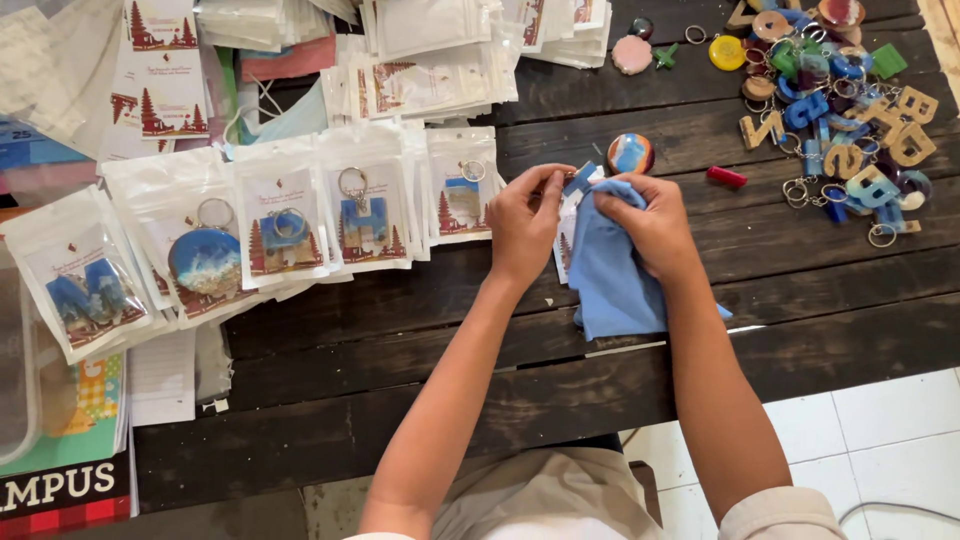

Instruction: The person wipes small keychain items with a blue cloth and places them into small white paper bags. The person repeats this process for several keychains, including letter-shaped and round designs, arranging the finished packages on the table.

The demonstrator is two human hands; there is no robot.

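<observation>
My left hand point(524, 222) pinches a small blue letter-shaped keychain point(579, 180) by its top, over the dark wooden table point(420, 340). My right hand point(648, 225) grips a light blue cloth point(608, 280) that is pressed around the keychain and hangs down onto the table. Both hands meet near the table's middle. Most of the keychain is hidden by the cloth and fingers.
Clear packets with keychains on printed cards point(280, 225) lie in rows at the left. A heap of loose letter keychains point(840, 110) sits at the far right. A round striped disc point(631, 153) and a red cylinder point(726, 177) lie near my hands. A book point(70, 470) lies lower left.
</observation>
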